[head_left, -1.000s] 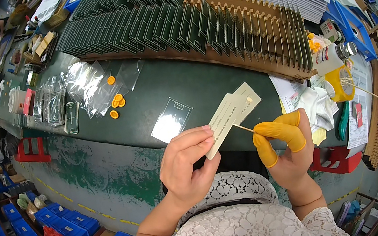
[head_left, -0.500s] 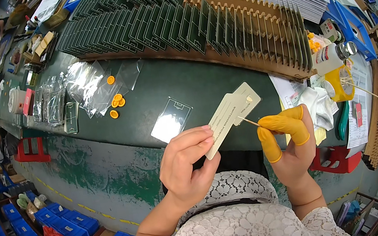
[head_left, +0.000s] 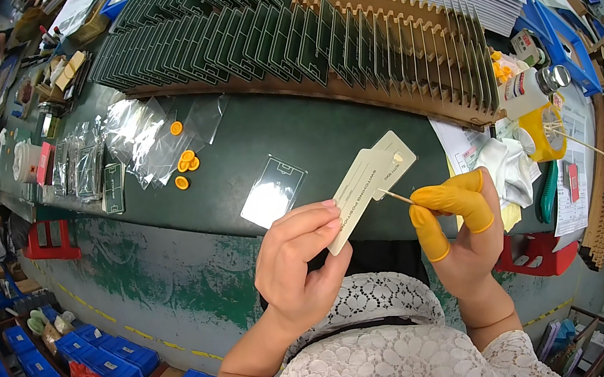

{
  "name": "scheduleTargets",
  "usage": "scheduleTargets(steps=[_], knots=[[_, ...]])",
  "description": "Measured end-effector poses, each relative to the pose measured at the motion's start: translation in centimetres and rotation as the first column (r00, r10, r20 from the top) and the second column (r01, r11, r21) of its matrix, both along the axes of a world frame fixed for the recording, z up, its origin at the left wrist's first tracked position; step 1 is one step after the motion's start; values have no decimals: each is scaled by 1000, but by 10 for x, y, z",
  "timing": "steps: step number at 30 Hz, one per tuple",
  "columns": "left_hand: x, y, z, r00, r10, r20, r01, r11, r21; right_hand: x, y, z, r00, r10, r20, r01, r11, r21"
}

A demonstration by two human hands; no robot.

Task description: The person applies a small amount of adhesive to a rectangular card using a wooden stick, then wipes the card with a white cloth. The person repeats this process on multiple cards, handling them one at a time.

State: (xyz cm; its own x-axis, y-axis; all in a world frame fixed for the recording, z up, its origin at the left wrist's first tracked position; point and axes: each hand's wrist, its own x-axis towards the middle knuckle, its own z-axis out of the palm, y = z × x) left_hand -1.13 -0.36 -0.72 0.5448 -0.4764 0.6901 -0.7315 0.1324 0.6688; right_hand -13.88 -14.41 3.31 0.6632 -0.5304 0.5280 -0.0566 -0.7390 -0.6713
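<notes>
While the left hand (head_left: 299, 263) pinches the lower end of a cream card strip (head_left: 368, 179) between thumb and fingers, tilting it up over the near edge of the worktop (head_left: 309, 129), the right hand (head_left: 462, 231), its fingertips capped in yellow finger cots (head_left: 451, 201), is closed on a thin wooden stick (head_left: 397, 197) whose tip touches the card's right edge. The step in hand looks like working at something on the card with the stick, dabbing or lifting; I cannot tell which. The next move would call for a steady card and a light, exact touch of the stick tip.

Just beyond the card, a clear bag (head_left: 273, 191) with a pale panel inside lies flat on the dark green surface. Farther left sit a few small orange caps (head_left: 185, 164) beside more crumpled clear bags (head_left: 145, 134). To the right stand a yellow tape roll (head_left: 541, 133) and a white bottle (head_left: 529, 86). At the far side, a slotted wooden rack (head_left: 405, 40) holds rows of upright green boards (head_left: 216, 30).
</notes>
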Motion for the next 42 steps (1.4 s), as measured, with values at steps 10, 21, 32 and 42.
scheduleTargets(steps=[10, 21, 32, 42], knots=[[0, 0, 1, 1000, 2, 0, -2, 1000, 0, 3, -2, -2, 1000, -11, 24, 11, 1000, -6], [8, 2, 1, 992, 128, 10, -129, 991, 38, -9, -32, -38, 964, -112, -242, 70, 982, -175], [10, 3, 1, 988, 151, 11, -151, 987, 50, -7, -37, -63, 941, -98, -323, 28, 976, -216], [9, 2, -1, 991, 131, -2, -131, 991, 30, -9, -36, -57, 935, -96, -341, 16, 973, -230]])
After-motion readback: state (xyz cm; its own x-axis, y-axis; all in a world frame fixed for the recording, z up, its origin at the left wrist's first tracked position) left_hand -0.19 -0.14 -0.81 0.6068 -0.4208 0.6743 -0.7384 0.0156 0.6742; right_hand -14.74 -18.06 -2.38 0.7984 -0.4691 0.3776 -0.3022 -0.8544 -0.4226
